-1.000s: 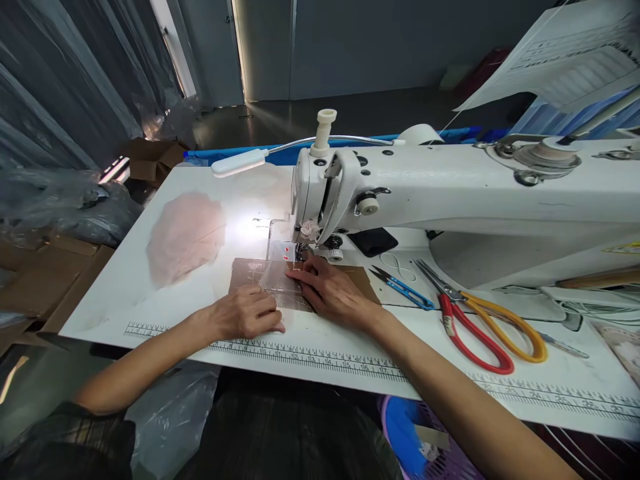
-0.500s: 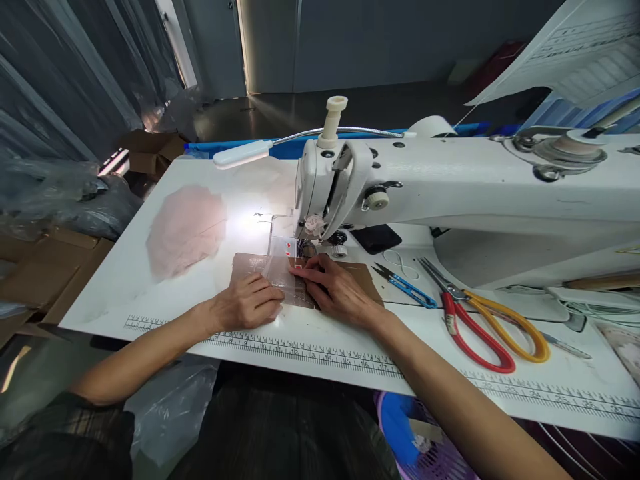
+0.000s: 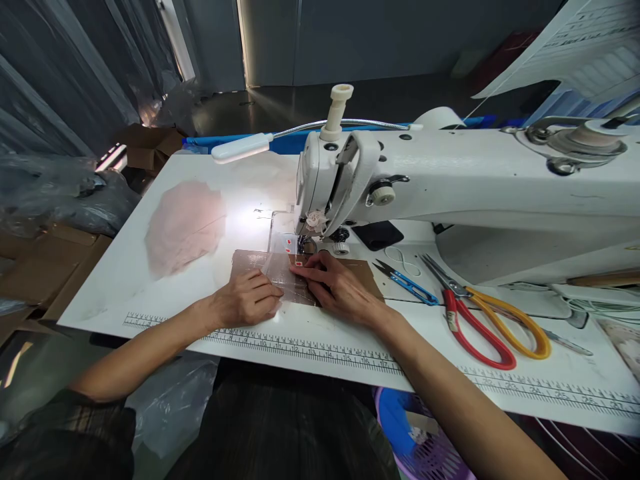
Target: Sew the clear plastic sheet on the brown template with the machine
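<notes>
A piece of thin, sheer pale fabric (image 3: 278, 268) lies over a brown taped plate on the bed of the white sewing machine (image 3: 327, 183). My left hand (image 3: 247, 298) is closed at the fabric's left side, fingers curled and pinching its near edge. Close to the presser foot (image 3: 306, 245), my right hand (image 3: 337, 285) has thumb and forefinger together at the fabric's right edge. Small red marks show beside the foot. How much cloth lies beneath each hand's fingers is hidden.
Right of the machine's needle end lie blue thread snips (image 3: 407, 283), large scissors (image 3: 485, 313) with red and yellow handles and a dark phone-like slab (image 3: 379, 235). Pink sheer pieces (image 3: 185, 228) lie to the left. A white lamp (image 3: 243, 148) shines above; a purple basket (image 3: 425, 440) stands below.
The whole view has shifted slightly. Both hands keep practically the same place and grip on the fabric.
</notes>
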A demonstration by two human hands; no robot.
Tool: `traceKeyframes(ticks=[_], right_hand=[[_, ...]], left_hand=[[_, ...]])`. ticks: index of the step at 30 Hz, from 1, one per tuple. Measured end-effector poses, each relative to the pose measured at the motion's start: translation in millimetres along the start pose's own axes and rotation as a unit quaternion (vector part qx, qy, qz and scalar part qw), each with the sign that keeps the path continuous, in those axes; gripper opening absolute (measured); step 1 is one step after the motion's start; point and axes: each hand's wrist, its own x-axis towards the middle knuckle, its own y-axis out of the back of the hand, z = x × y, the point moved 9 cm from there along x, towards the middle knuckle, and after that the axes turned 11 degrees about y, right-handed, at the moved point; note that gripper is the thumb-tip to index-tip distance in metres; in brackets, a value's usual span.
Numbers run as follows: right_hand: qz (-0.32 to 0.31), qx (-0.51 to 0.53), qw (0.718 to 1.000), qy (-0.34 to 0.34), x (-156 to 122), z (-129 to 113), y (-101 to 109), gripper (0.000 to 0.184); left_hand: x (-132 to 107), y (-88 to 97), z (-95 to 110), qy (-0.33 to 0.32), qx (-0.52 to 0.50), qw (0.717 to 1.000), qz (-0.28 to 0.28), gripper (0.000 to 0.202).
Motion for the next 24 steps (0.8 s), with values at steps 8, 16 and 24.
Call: traceKeyframes(ticks=[8, 16, 24], right_hand=[[-0.055, -0.003, 0.998, 0.007, -2.6, -9.8, -2.4, 0.037], [-0.068, -0.004, 0.998, -0.001, -1.7, -9.0, -5.1, 0.037], [-0.059, -0.010, 0.998, -0.008, -1.6, -9.0, -4.2, 0.037]], left_hand=[[-0.3, 0.5, -1.7, 0.002, -0.002, 1.000, 0.009, 0.020], [2.6, 5.1, 1.2, 0.008, -0.064, 0.998, 0.005, 0.023], [21.5, 1.9, -35.5, 0.092, -0.009, 0.993, -0.078, 0.048]])
